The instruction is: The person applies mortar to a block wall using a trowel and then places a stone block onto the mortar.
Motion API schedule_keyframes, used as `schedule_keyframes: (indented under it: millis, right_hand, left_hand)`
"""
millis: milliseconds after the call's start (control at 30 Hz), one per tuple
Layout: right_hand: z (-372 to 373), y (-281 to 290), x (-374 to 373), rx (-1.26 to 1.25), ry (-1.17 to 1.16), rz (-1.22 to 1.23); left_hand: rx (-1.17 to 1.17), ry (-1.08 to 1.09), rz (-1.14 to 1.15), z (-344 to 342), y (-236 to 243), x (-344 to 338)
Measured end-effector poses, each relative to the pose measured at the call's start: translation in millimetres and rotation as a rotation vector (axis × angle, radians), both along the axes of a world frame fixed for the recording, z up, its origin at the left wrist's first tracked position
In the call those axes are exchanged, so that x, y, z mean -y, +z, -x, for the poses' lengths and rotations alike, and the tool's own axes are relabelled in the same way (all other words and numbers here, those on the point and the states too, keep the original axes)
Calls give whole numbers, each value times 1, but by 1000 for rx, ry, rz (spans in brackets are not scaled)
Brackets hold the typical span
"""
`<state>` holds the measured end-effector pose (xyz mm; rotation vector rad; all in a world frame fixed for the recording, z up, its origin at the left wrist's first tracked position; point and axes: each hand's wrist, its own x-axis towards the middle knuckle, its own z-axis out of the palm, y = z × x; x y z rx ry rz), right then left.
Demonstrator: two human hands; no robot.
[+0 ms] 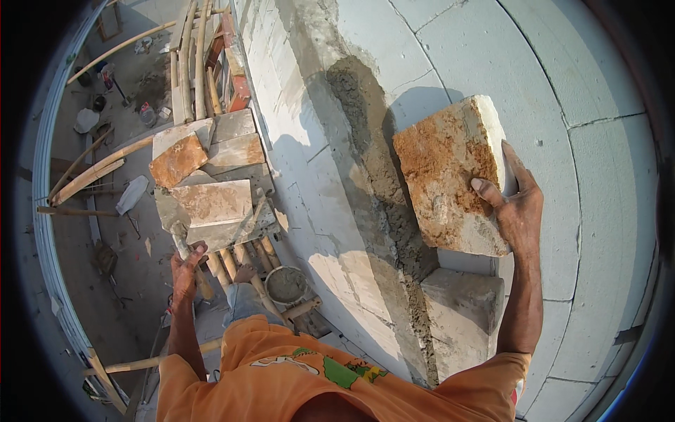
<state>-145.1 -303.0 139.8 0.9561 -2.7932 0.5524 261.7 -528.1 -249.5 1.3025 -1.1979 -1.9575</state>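
While a broad, rust-stained block [446, 179] is held up at right of centre in the head view, its right edge is clamped in the grip of the right hand [519, 200], with the thumb pressed on the stained face. Left of this block, a strip of grey mortar [362, 126] is seen spread along the wall [520, 70] of pale blocks; whether it is touched by the raised block cannot be told. Just below, toward the lower right, a greyish block [460, 299] is seen beside the mortar. At lower left, the grip of the left hand [187, 273] is closed around a pale, rod-like handle [181, 246], partly hidden by the fingers. Above that hand, a pile of blocks [218, 200] is carried on bamboo poles [226, 263], and near them a bucket [287, 268] is filled with grey material.
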Motion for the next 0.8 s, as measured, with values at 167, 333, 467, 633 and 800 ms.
schedule_keyframes:
  millis: [167, 333, 467, 633, 800]
  right_hand:
    - [14, 30, 50, 25, 82, 137]
    - [42, 37, 112, -106, 133, 124]
    - [71, 16, 163, -157, 181, 72]
    - [117, -52, 202, -275, 109, -208]
    - [112, -57, 205, -174, 100, -137]
  left_hand:
    - [-39, 28, -6, 10, 6, 4]
    - [-59, 54, -13, 8, 15, 8]
    - [-26, 110, -18, -8, 6, 16]
    - [-18, 155, -8, -9, 7, 19]
    - [47, 198, -22, -50, -6, 19]
